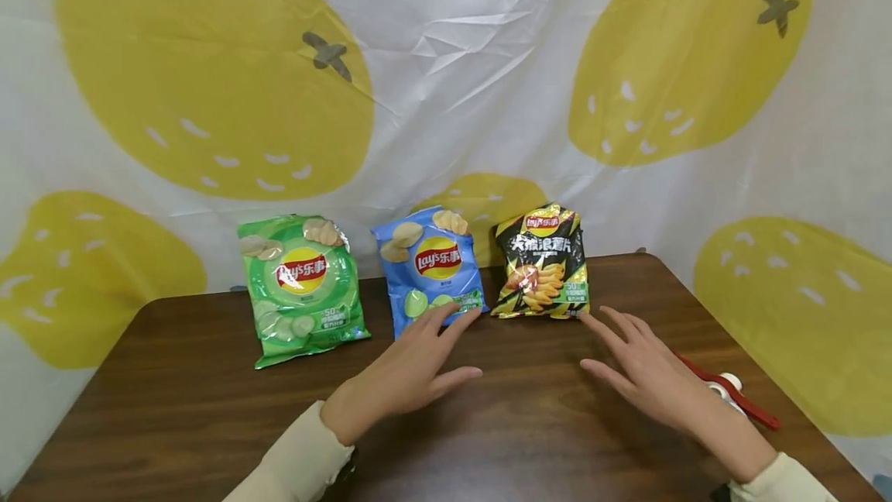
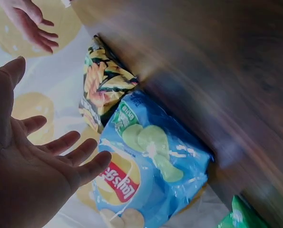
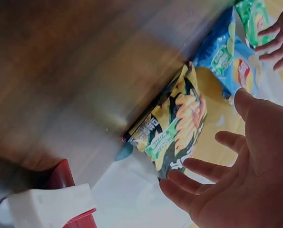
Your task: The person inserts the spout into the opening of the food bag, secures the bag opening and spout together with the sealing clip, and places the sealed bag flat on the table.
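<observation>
Blue Lay's bag (image 1: 432,273) glossy; black bag (image 1: 542,266) shiny, yellow-streaked

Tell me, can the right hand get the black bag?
Probably yes: the right hand is empty and near the black bag, and nothing seems to stand between them.

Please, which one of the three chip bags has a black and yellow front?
The black-and-yellow bag, at the right end of the row in the head view. The blue bag stands in the middle, the green bag at the left end.
</observation>
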Demonstrator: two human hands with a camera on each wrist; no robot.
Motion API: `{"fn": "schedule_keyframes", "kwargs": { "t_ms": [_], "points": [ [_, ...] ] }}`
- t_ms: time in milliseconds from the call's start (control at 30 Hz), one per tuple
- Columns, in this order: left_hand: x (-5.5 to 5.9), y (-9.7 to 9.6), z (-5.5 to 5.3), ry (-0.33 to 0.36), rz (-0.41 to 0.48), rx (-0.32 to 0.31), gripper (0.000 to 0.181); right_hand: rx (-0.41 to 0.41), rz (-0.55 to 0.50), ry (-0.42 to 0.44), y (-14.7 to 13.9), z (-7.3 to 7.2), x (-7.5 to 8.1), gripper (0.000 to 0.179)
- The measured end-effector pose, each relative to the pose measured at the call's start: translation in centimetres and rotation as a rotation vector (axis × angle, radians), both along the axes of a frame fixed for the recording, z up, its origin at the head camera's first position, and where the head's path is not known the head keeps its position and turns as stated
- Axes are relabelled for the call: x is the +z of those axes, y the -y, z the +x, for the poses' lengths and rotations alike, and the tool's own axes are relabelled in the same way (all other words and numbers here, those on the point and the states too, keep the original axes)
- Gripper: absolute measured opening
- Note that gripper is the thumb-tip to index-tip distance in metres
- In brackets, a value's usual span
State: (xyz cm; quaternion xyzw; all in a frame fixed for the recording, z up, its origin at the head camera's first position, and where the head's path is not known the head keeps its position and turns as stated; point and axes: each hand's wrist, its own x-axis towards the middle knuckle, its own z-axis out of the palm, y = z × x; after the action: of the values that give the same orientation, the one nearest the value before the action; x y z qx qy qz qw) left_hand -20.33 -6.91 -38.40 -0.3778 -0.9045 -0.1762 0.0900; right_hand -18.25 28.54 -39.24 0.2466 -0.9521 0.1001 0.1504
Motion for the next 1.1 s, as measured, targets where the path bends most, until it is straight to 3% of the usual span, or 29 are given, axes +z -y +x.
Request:
{"fn": "schedule_keyframes", "kwargs": {
  "t_ms": [167,333,633,767,1000,1100],
  "points": [
    [-0.4,-1.6,-1.0,0.069,0.037,-0.027,0.073,-0.041,-0.040,0.090,-0.4,-1.1,0.3,0.065],
    [-0.4,-3.9,-1.8,0.118,0.062,-0.044,0.071,-0.077,-0.071,0.125,-1.0,-2.1,0.5,0.065],
    [-0.6,-6.1,-3.2,0.225,0.094,-0.016,0.069,-0.098,-0.089,0.165,-0.7,-3.8,-0.2,0.066],
    [-1.1,-6.8,-4.2,0.251,0.125,-0.003,0.067,-0.081,-0.097,0.155,-0.2,-4.9,0.0,0.064],
    [-1.6,-9.0,-6.0,0.371,0.216,0.053,0.074,-0.096,-0.110,0.225,-0.3,-7.3,0.7,0.068],
    [-1.7,-9.7,-6.5,0.379,0.230,0.072,0.075,-0.105,-0.145,0.252,-0.5,-8.3,0.9,0.067]
  ]
}}
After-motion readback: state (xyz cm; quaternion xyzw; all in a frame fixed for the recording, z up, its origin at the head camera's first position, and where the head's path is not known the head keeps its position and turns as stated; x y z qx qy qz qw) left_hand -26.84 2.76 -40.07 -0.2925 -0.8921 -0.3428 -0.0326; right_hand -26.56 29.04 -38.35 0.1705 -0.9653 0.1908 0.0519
